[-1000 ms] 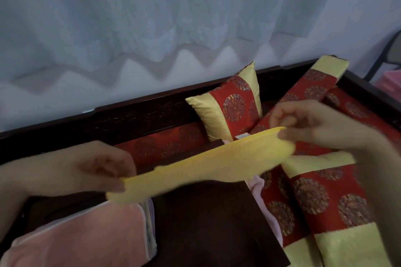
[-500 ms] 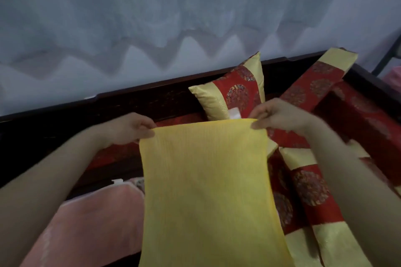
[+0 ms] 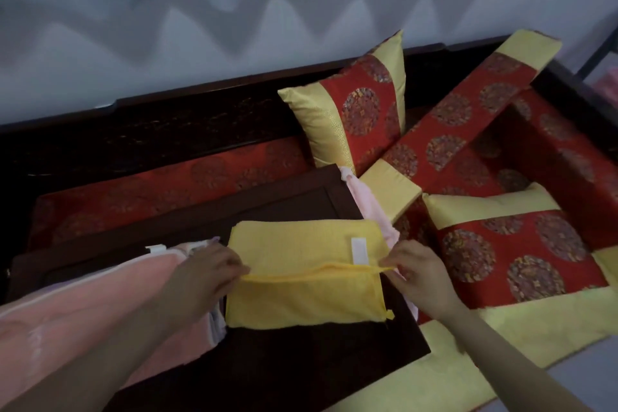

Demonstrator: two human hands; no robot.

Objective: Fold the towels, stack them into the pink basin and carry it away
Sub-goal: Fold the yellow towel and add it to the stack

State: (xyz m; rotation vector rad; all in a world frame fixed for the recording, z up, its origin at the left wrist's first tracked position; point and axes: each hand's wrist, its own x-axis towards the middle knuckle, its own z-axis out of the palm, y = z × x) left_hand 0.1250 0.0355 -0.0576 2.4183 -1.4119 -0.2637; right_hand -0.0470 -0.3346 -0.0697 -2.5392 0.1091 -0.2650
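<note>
Folding step: left hand (image 3: 214,266) and right hand (image 3: 416,273) are pinching the raised fold of the yellow towel (image 3: 301,301) at nine and three o'clock; it is lying on the dark table (image 3: 301,361). Next, probably: flattening, then halving again.

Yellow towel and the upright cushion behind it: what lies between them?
Head view: a pale pink cloth along the dark table's edge, between yellow towel and cushion.
</note>
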